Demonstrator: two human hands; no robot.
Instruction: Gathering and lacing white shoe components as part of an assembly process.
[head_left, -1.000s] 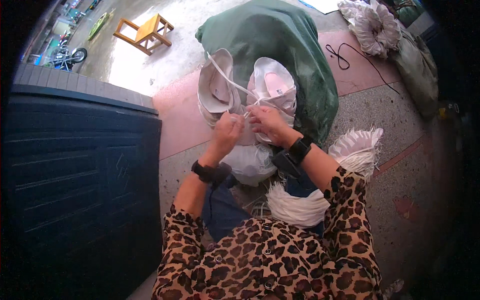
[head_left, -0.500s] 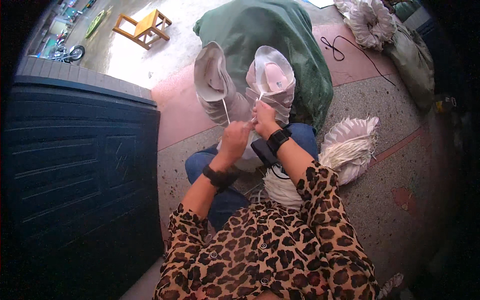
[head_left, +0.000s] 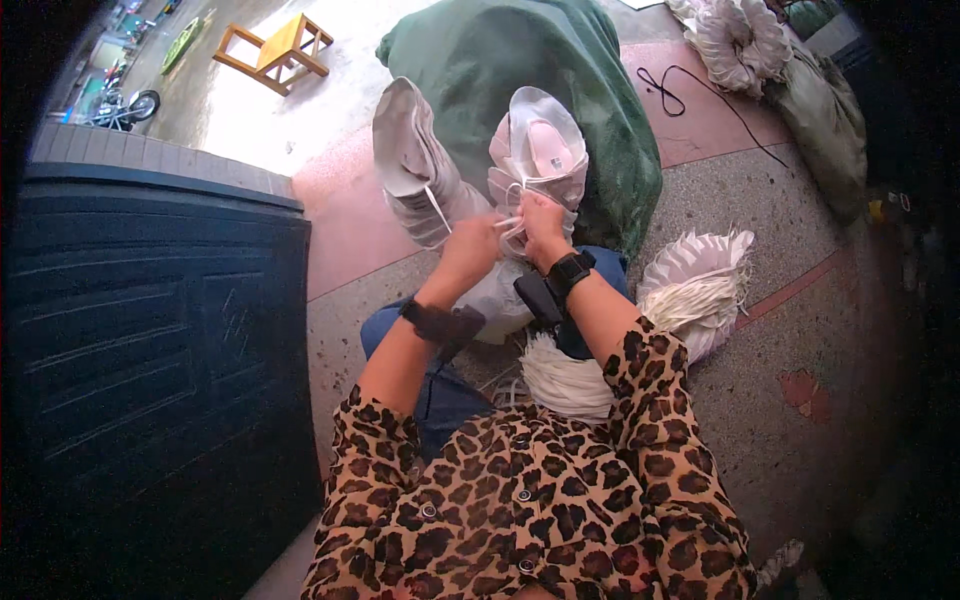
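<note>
pinching white string (head_left: 509,221) in left hand (head_left: 472,248) and right hand (head_left: 543,222), close together
holding it by the near edge of a green sack (head_left: 490,60), close to a left stack (head_left: 437,172) and a right stack (head_left: 560,165) of pale shoe pieces; with a frilled bundle (head_left: 697,264) on the floor (head_left: 740,420) to the right

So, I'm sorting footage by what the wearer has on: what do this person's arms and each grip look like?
The left sleeve and right sleeve are tan with dark leopard spots, ending near the elbows. A dark left wristband and black right wristband are worn, with a boxy black unit beside the right one. Left grip and right grip are ungloved.
</note>
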